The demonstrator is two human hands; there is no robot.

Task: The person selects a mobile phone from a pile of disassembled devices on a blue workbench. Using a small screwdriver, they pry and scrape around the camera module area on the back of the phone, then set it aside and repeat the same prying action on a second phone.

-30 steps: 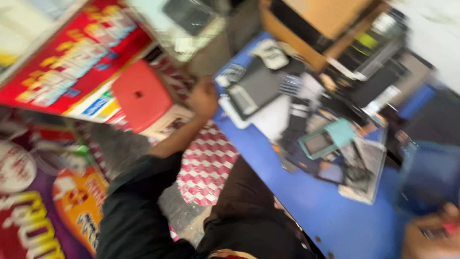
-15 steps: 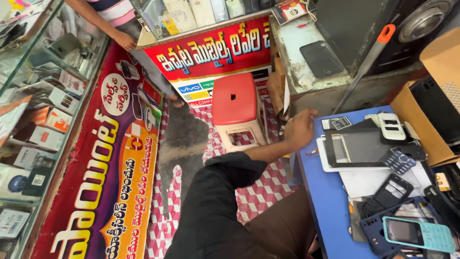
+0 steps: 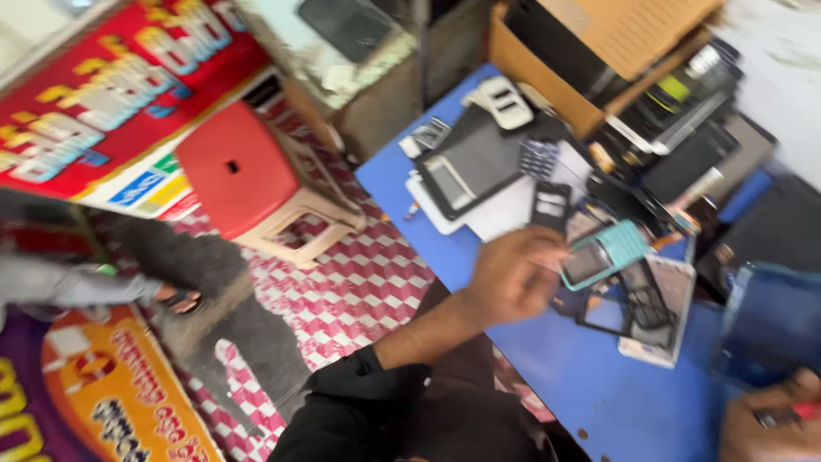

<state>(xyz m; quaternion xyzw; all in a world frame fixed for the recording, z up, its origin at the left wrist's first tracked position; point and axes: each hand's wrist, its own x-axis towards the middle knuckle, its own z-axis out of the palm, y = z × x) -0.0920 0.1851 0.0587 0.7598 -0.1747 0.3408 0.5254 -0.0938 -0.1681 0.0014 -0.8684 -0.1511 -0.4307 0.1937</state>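
Observation:
My left hand reaches over the blue table to a teal keypad phone lying on a pile of phone parts. Its curled fingers meet the phone's left end, but blur hides whether they grip it. Beside the phone lie a black phone frame and a black keypad shell. My right hand sits at the bottom right corner, fingers closed on a small dark and red tool, mostly cut off by the frame edge.
A tablet-like device, a white handset and stacked dark devices crowd the table's far end, beside a cardboard box. A blue container stands at right. A red stool and another person's sandalled foot are on the checkered floor.
The view swung right and down. My left hand moved from the table's near corner by the stool onto the pile at the teal phone. My right hand has come back into view.

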